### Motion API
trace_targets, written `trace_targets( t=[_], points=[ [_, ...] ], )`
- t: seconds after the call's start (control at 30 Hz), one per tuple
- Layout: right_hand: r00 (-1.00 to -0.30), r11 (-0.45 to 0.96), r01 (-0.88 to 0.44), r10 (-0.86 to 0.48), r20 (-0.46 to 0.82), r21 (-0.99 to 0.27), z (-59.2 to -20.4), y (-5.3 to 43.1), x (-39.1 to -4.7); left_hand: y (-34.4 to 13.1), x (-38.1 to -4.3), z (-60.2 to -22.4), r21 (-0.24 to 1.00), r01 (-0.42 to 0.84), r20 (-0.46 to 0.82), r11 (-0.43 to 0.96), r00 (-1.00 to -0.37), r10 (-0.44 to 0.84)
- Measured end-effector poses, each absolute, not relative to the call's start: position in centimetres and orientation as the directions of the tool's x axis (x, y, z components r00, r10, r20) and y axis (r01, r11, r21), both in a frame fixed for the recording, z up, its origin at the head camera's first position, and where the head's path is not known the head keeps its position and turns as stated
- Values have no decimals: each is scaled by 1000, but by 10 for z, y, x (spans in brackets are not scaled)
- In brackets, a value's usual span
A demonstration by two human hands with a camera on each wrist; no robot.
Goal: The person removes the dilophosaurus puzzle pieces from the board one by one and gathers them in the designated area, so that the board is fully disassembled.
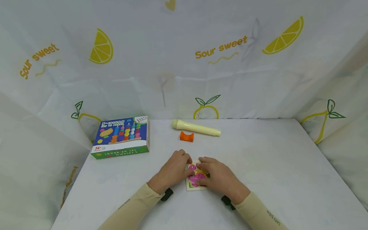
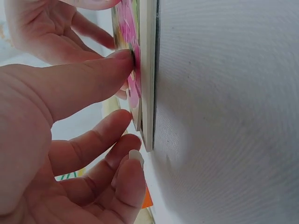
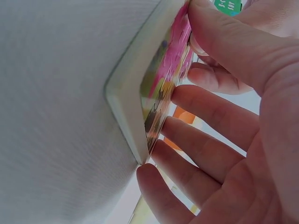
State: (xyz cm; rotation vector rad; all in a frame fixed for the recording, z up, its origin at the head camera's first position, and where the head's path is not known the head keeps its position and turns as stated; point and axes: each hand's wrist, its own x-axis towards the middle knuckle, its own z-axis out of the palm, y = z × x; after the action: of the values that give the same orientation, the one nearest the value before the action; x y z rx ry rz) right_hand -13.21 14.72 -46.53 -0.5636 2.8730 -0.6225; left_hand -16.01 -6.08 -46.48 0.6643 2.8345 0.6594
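Observation:
A small wooden jigsaw puzzle (image 1: 192, 184) with a pale frame and a pink animal picture lies flat on the white table. My left hand (image 1: 177, 167) comes at it from the left, thumb (image 2: 119, 63) pressing on the pink picture and fingertips close by the frame's far edge. From the other side my right hand (image 1: 219, 175) spreads over the puzzle and hides its right part. In the right wrist view its thumb (image 3: 210, 23) touches the pink area, while the other fingers reach along the picture and the frame's edge. Both hands lie close together.
Beyond the hands lie an orange curved block (image 1: 187, 137) and a pale yellow toy microphone (image 1: 196, 127). A boxed bead set (image 1: 122, 137) stands at the back left. A white printed curtain (image 1: 161, 64) hangs behind the table (image 1: 273, 166).

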Motion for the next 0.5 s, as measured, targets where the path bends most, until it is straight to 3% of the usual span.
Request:
trace_targets(
  t=[0.5],
  points=[
    [-915, 833, -344, -401, -44, -433, -466, 149, -132, -62, -166, -466, 567, 301, -101, 767, -898, 427]
  ],
)
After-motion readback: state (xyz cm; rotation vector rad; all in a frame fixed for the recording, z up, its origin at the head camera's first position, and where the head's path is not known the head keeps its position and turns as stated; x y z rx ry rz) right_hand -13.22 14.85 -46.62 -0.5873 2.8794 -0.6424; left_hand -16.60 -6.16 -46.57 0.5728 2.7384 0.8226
